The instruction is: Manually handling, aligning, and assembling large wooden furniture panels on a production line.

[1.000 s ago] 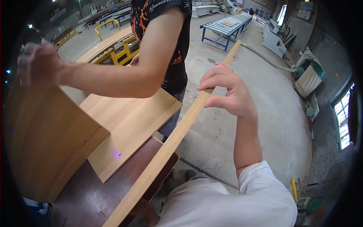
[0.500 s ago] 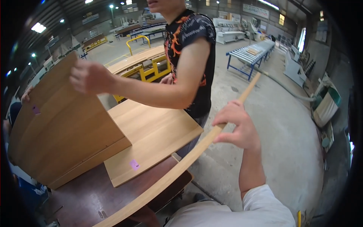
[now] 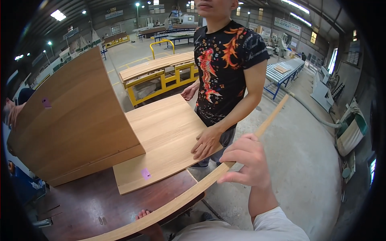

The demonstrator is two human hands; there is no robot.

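Note:
My right hand is closed round a long, narrow wooden strip, fingers over its far side and thumb on the near side. The strip runs slantwise from the lower left edge to the floor side at upper right. My left hand is partly hidden by the strip, its curled fingertips showing along the far edge as if wrapped from beneath. Beyond lies a flat wooden panel with a purple label, on a dark reddish tabletop. A large wooden panel stands upright on the left.
A co-worker in a patterned black shirt stands across, one hand on the flat panel and the other at its far corner. Another person's hand is behind the upright panel. Behind are a yellow-framed cart of boards and a blue roller conveyor.
The co-worker's arm has come down from the upright panel onto the flat panel. My right hand and the strip sit lower in view. My left fingertips have come into sight.

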